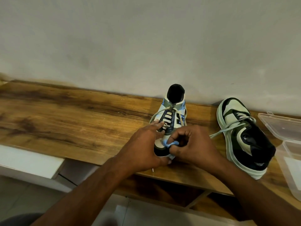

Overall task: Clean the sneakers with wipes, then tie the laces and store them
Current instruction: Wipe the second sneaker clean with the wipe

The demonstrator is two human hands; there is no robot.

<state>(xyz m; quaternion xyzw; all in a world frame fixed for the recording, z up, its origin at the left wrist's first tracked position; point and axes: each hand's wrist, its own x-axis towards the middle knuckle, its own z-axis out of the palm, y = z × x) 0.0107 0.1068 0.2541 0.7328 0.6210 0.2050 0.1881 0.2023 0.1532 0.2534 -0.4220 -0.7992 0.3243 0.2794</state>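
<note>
A white, green and black sneaker [172,110] stands on the wooden tabletop [73,118], heel towards the wall, toe towards me. My left hand [146,145] holds its toe end, fingers laid along the left side by the laces. My right hand [190,144] pinches a crumpled pale blue wipe [171,143] against the toe. The laces hang loose and untied. A second matching sneaker [244,137] stands to the right with its toe towards the wall, its lace [228,128] trailing left across the wood.
A clear plastic box [291,144] with its lid open lies at the right edge of the table. A plain wall rises directly behind the sneakers. The table's front edge runs just under my wrists, with a lower shelf [162,190] and floor below.
</note>
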